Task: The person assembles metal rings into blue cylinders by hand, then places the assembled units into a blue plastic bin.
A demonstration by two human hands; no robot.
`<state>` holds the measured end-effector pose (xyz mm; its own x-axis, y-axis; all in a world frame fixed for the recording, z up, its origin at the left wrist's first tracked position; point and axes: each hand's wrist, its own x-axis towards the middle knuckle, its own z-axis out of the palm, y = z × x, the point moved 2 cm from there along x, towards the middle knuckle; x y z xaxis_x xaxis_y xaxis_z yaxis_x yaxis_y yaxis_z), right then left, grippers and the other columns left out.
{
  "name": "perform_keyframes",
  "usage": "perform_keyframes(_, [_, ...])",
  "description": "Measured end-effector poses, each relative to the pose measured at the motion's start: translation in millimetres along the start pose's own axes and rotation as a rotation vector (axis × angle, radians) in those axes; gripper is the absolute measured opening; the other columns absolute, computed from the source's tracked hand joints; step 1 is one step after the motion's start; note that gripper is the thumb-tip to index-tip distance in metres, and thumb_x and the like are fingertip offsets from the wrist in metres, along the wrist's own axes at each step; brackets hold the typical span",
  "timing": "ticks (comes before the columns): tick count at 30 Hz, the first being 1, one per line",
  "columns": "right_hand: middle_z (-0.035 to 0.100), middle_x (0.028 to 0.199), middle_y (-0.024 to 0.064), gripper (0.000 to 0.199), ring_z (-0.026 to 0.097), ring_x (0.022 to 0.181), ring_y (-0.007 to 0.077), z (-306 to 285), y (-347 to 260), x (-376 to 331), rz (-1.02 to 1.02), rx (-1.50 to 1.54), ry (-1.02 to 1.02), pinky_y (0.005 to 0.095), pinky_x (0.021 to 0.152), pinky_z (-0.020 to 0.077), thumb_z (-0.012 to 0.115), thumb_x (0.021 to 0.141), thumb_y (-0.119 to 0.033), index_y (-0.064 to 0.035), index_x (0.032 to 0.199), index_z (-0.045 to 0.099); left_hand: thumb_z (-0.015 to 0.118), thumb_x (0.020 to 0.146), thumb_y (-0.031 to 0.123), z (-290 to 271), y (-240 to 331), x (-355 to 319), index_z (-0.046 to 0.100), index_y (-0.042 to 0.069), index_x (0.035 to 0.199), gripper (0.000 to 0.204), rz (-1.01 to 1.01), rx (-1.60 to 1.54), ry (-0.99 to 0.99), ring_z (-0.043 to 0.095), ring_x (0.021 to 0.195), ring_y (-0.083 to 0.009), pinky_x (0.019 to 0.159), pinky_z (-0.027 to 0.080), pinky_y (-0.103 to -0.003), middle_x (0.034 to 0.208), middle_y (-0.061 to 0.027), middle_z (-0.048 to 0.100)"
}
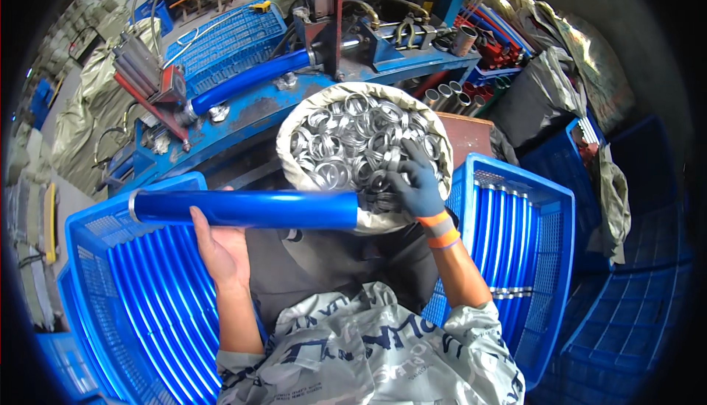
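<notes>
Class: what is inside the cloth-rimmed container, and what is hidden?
Metal rings lie heaped inside. The gloved right hand and held tube hide part; what lies under the top rings is covered.

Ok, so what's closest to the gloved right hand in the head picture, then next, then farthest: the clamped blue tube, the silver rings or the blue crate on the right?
From the gloved right hand:
1. Silver rings: right at its fingertips.
2. Blue crate: just to its right.
3. Clamped blue tube: farthest, ahead and left.
</notes>
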<state>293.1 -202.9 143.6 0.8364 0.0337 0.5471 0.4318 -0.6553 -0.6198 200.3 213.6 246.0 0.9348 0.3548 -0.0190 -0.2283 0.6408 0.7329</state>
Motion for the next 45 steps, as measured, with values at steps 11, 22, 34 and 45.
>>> perform_keyframes(11, [0.07,0.153,0.0144,0.052,0.074,0.134,0.0277,-15,-104,9,0.563,1.0,-0.288,0.0389,0.113,0.0604,0.087,0.105,-0.02,-0.0037,0.151,0.069,0.072,0.116,0.047,-6,-16,-7,0.058,0.009,0.16,0.06,-0.014,-0.115,-0.028,0.069,0.141,-0.031,0.119,0.059,-0.057,0.154,-0.0128,0.07])
perform_keyframes(22, [0.06,0.169,0.0192,0.103,0.06,0.155,0.0283,12,-121,0,0.434,1.312,-0.26,0.0454,0.133,0.0449,0.099,0.093,-0.02,0.0025,0.176,0.042,0.07,0.118,0.038,-16,-14,-9,0.059,0.009,0.159,0.051,0.014,-0.014,0.002,0.075,0.133,-0.0332,0.109,0.064,-0.055,0.148,-0.0153,0.074])
perform_keyframes(34, [0.065,0.163,0.0165,0.072,0.063,0.146,0.0218,1,-138,14,0.511,0.998,-0.364,0.0384,0.125,0.0498,0.074,0.107,-0.006,0.0089,0.173,0.048,0.073,0.117,0.031,-31,-20,-6,0.06,0.008,0.157,0.049,0.098,0.035,-0.008,0.075,0.132,-0.0355,0.104,0.067,-0.054,0.148,-0.0221,0.072])
perform_keyframes(45, [0.069,0.153,0.0112,0.07,0.065,0.125,0.0126,66,-123,117,0.264,0.794,-0.521,0.0307,0.112,0.0531,0.07,0.115,-0.019,0.0075,0.174,0.046,0.067,0.119,0.047,-79,11,40,0.059,0.003,0.16,0.061,0.102,-0.08,0.12,0.067,0.145,-0.0337,0.122,0.058,-0.052,0.158,-0.0181,0.068])
